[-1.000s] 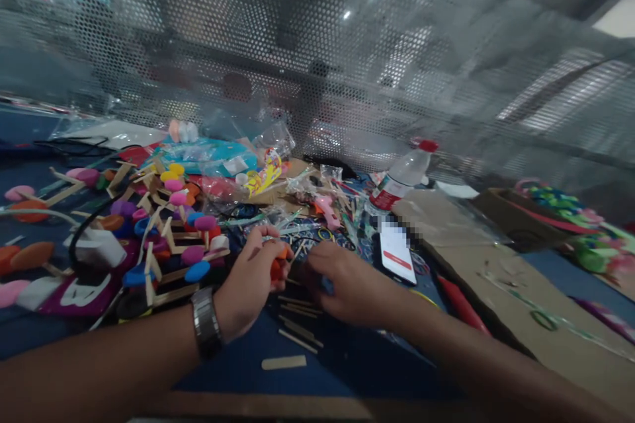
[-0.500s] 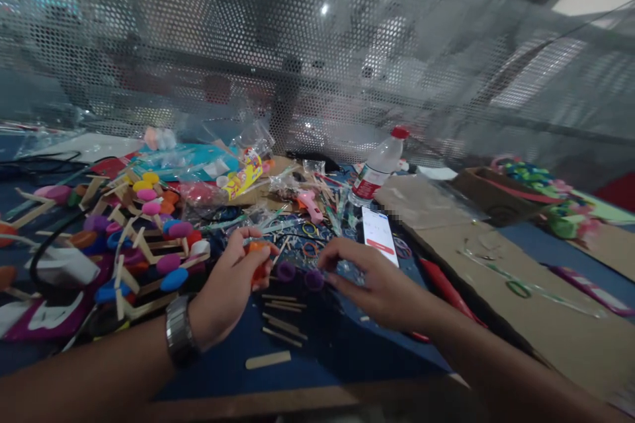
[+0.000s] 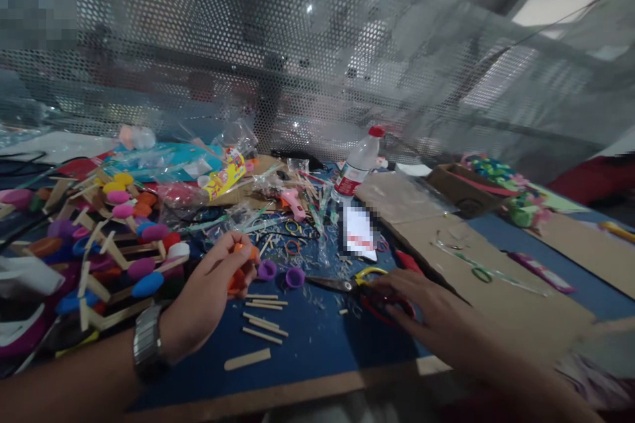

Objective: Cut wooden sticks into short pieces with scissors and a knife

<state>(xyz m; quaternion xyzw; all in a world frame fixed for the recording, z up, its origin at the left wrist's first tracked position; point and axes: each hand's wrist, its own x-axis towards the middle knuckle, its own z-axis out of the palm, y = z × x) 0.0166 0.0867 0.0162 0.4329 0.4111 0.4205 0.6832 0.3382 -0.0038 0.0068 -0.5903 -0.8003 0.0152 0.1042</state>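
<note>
My left hand (image 3: pixel 211 287), wearing a metal watch (image 3: pixel 147 344), is closed around small orange plastic pieces (image 3: pixel 238 275), partly hidden by the fingers. Two purple plastic cups (image 3: pixel 294 277) stand on the blue tabletop just right of it. A pair of scissors (image 3: pixel 342 284) points its blades left toward these cups. My right hand (image 3: pixel 411 307) is closed over the yellow, red and black handles, with some of its fingers blurred. Several thin wooden sticks (image 3: pixel 265 325) and one flat craft stick (image 3: pixel 247 359) lie between the hands and the table's front edge.
Craft-stick pieces with colourful caps (image 3: pixel 129 264) crowd the left side. Behind my hands are a pink glue gun (image 3: pixel 294 203), a bottle (image 3: pixel 354 168), a phone (image 3: pixel 358 231) and plastic wrappers. Cardboard (image 3: pixel 476 284) covers the right, with a purple box cutter (image 3: pixel 540 271).
My right hand has moved right, away from the purple cups, and taken hold of the scissors' handles. My left hand still holds the orange pieces. The camera view has turned right.
</note>
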